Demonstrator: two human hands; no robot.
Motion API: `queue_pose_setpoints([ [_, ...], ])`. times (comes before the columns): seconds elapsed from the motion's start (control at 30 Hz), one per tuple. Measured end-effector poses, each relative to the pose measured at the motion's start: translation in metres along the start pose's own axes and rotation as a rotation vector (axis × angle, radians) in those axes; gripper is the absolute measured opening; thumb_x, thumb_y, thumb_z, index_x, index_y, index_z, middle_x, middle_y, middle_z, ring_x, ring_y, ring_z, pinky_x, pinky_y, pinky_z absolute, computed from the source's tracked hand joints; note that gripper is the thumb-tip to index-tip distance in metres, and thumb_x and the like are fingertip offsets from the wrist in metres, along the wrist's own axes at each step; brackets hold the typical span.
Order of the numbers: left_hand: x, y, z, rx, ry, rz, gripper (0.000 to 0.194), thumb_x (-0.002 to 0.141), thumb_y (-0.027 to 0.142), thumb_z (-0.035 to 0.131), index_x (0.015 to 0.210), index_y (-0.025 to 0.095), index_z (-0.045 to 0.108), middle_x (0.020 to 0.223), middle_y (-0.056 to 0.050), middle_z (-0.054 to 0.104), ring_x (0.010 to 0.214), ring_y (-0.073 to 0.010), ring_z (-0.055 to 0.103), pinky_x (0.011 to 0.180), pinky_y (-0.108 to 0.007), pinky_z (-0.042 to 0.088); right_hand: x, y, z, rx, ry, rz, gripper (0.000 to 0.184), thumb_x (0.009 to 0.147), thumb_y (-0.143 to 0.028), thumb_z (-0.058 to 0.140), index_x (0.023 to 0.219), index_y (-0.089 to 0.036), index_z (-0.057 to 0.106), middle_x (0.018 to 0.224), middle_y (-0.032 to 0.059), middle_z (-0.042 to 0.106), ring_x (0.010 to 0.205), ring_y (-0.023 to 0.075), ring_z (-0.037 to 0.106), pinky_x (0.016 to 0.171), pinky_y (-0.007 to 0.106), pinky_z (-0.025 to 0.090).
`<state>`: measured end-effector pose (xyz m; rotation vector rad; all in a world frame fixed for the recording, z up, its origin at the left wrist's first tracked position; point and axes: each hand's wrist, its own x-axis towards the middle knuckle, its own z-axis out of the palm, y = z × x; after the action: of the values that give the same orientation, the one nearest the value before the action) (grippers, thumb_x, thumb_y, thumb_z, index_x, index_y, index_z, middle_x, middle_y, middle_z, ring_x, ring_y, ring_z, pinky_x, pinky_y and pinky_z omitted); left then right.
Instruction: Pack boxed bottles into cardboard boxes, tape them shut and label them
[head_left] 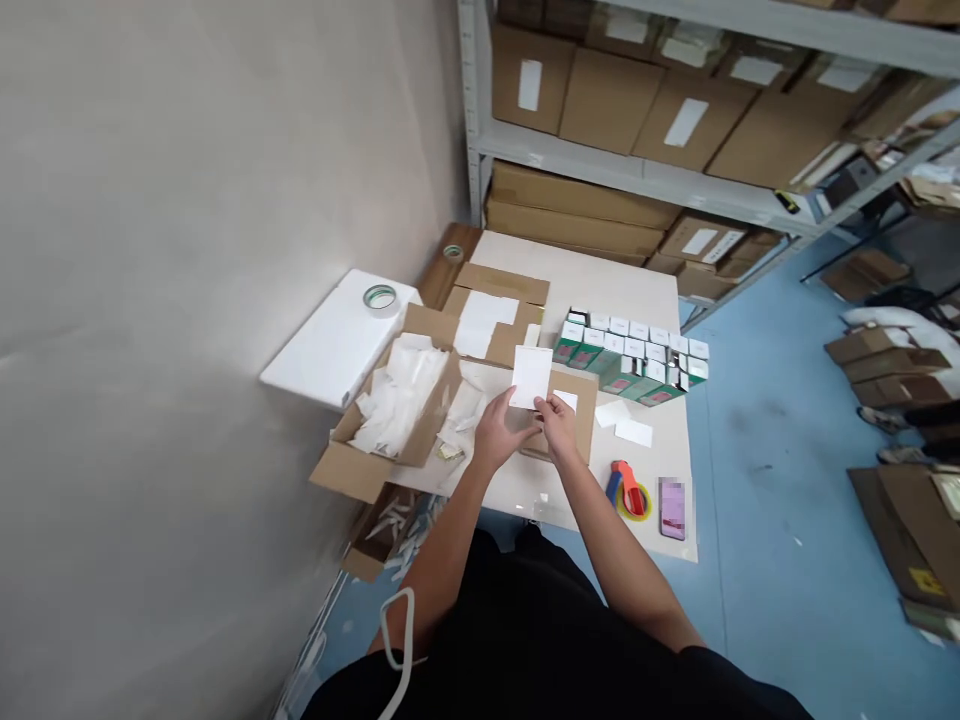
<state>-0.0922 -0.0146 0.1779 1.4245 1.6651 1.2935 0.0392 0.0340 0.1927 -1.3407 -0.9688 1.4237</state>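
So the flat white rectangular card (pixel 532 374) is held up over the flat brown cardboard box (pixel 583 430) on the off-white counter (pixel 585 272), just ahead of both hands. Right hand's (pixel 559 428) grip is pinched on its near right corner; left hand's (pixel 496 432) is spread, fingertips at the near left edge. Neither's clearly closer. Long axis points away from the body.

a packing room (pixel 757 480) — metal shelving (pixel 600 170), cardboard boxes (pixel 604 100), tape dispenser (pixel 628 490)
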Motion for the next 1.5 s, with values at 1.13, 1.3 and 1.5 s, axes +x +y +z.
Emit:
queue_pose_setpoints([
  [1.13, 0.016, -0.054, 0.205, 0.515, -0.267, -0.574, 0.019, 0.08, 0.026, 0.077, 0.082, 0.023, 0.059, 0.084, -0.004, 0.071, 0.089, -0.0239, 0.069, 0.081, -0.032, 0.047, 0.081, 0.106, -0.181, -0.742, 0.118, 0.336, 0.043, 0.07, -0.039, 0.083, 0.094, -0.026, 0.049, 0.087, 0.0064, 0.07, 0.089, 0.0298, 0.069, 0.073, 0.035, 0.045],
  [1.3, 0.033, -0.047, 0.189, 0.737, -0.338, -0.556, 0.043, 0.066, 0.047, 0.09, 0.094, 0.021, 0.069, 0.105, -0.017, 0.073, 0.117, -0.0387, 0.063, 0.099, -0.046, 0.046, 0.088, 0.104, -0.194, -0.828, 0.054, 0.374, 0.046, 0.069, -0.047, 0.088, 0.09, -0.024, 0.054, 0.095, 0.0121, 0.071, 0.093, 0.0319, 0.069, 0.076, 0.037, 0.045],
  [1.5, 0.002, -0.062, 0.17, 0.786, -0.411, -0.219, 0.063, 0.098, 0.052, 0.054, 0.156, 0.03, 0.047, 0.17, -0.012, 0.03, 0.16, -0.0357, 0.014, 0.123, -0.054, 0.025, 0.083, 0.118, -0.193, -0.876, 0.046, 0.296, 0.034, 0.081, -0.045, 0.079, 0.101, -0.021, 0.066, 0.114, 0.0124, 0.07, 0.103, 0.028, 0.067, 0.082, 0.034, 0.047],
])
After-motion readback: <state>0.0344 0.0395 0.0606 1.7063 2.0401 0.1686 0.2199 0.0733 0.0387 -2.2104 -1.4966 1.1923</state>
